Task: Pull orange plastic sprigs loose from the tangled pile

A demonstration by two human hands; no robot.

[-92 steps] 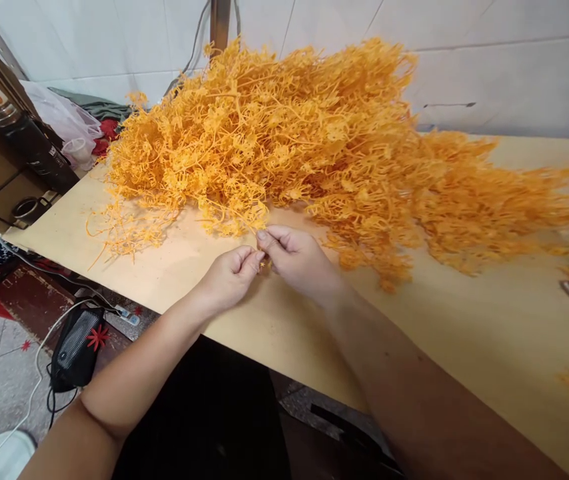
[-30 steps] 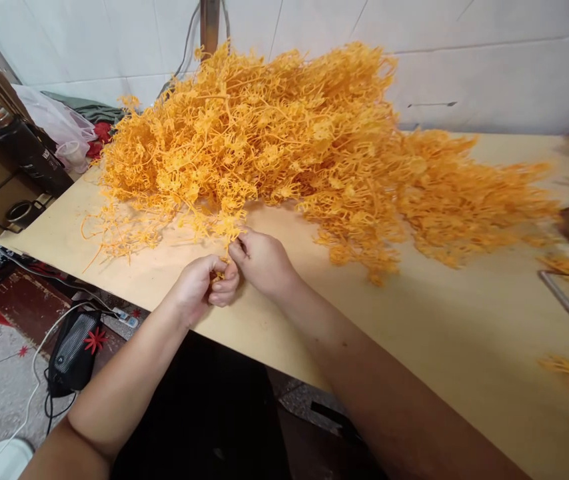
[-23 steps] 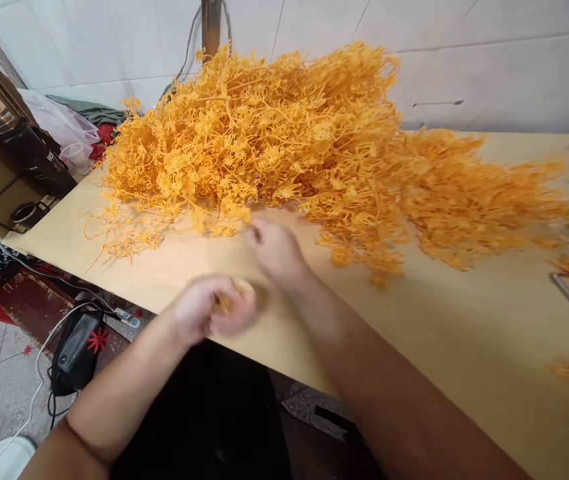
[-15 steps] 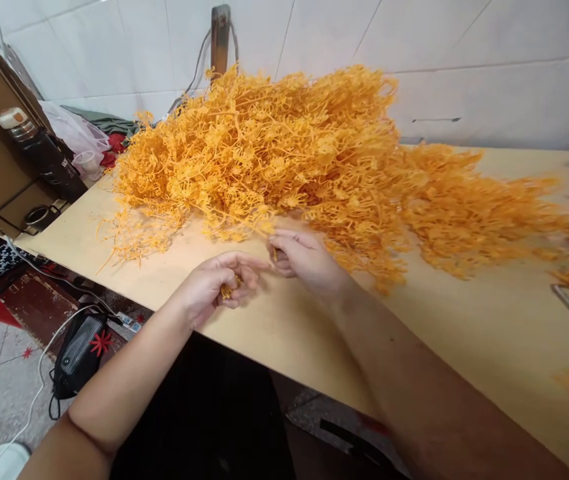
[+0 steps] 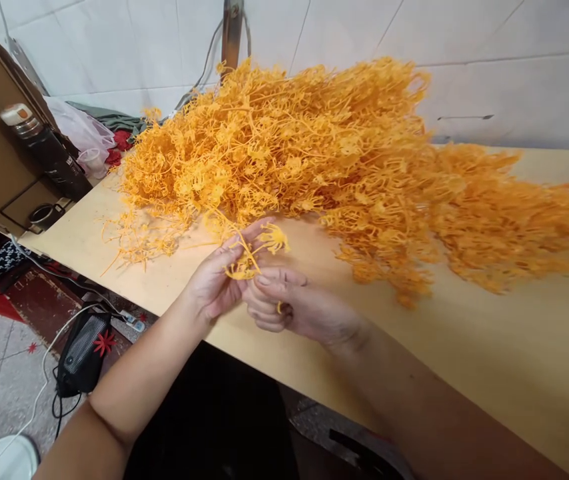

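Note:
A big heap of orange plastic sprigs (image 5: 324,160) covers the back of a pale wooden table (image 5: 489,333). My left hand (image 5: 214,280) is raised just in front of the heap, fingers pinched on a small orange sprig (image 5: 254,250) with flower-like tips. My right hand (image 5: 294,307) lies curled right beside it, fingers closed round the sprig's lower stem; a bit of orange shows between the fingers. Both hands hover over the table's near edge.
A black flask (image 5: 47,147) with a steel cap leans at the far left by a brown board. Pink plastic bag and cloths (image 5: 89,137) lie behind it. On the floor lie a black speaker (image 5: 82,347) and cables. White tiled wall stands behind.
A sprig has come away from the heap's edge and both hands have lifted it nearer to me. The left hand, earlier cupped low with small pieces, now pinches the sprig higher up.

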